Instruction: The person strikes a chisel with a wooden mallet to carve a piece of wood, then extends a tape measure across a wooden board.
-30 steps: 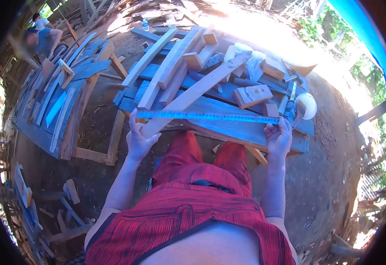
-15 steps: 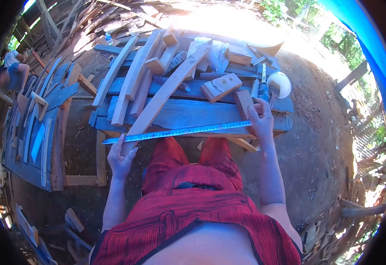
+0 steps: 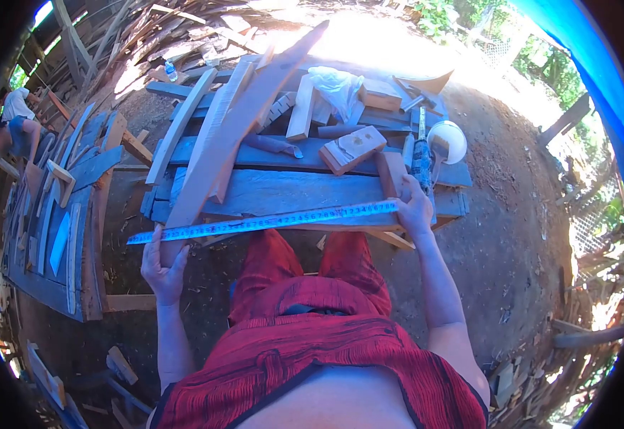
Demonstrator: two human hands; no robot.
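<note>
My left hand [image 3: 162, 272] is closed around the near end of a long wooden plank [image 3: 244, 121], which slants up and away over the workbench [image 3: 283, 191]. The strip of a tape measure [image 3: 269, 222] passes across that plank end at the same hand, and its tip sticks out to the left. On the other side, my right hand [image 3: 415, 209] grips the tape at its right end; whether a case is in the palm is hidden. The tape stretches nearly level along the bench's front edge. Just beyond my right hand stands a short wood block [image 3: 392, 174].
On the bench lie a holed wood block [image 3: 353, 149], a clear plastic bag [image 3: 336, 91], a white container [image 3: 447, 141], a blue-handled tool [image 3: 421, 159] and several boards. A second bench [image 3: 55, 279] with wood pieces stands left. A person [image 3: 20, 118] sits beyond it.
My left hand has moved left and slightly down, carrying the plank's near end. The plank's far end has shifted up and left. More tape shows between my hands, and my right hand moved slightly left.
</note>
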